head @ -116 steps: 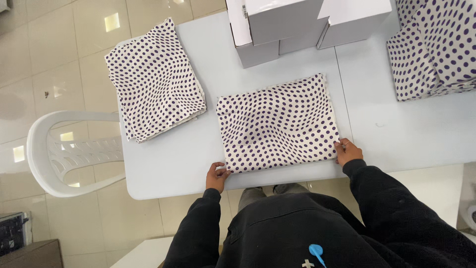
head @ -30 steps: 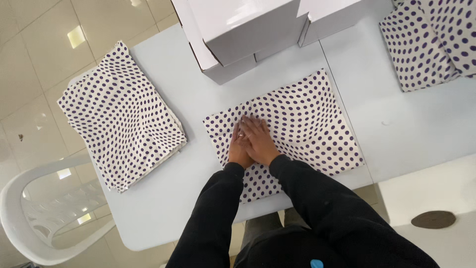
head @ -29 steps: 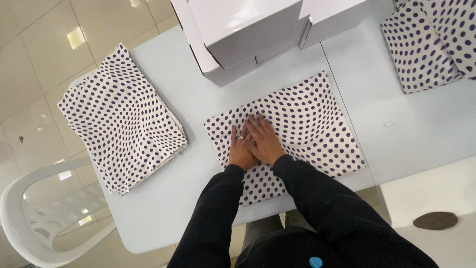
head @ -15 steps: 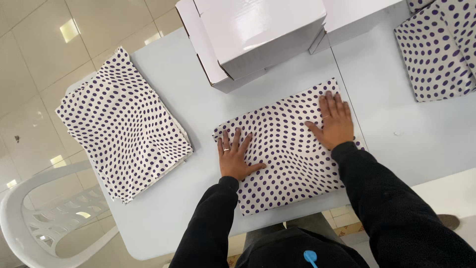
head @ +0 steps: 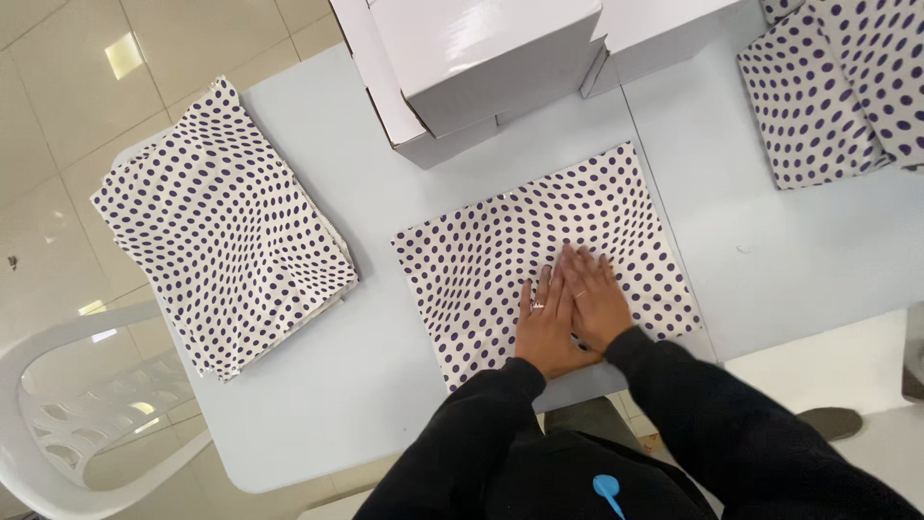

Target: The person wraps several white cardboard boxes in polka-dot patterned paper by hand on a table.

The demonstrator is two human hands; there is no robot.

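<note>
Both hands, spread apart half a second ago, have come together at the cloth's 6 o'clock edge. Left hand [head: 547,332] and right hand [head: 595,306] lie flat, touching, fingers extended, grip holding nothing. Dotted cloth [head: 500,260] lies mid-tabletop [head: 318,385]. Dotted stack [head: 221,226] at 9 o'clock; white boxes [head: 481,58] at 12.

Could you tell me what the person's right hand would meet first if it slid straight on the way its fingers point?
Probably the far edge of the dotted fabric it lies on, then bare table, then the white box.
</note>
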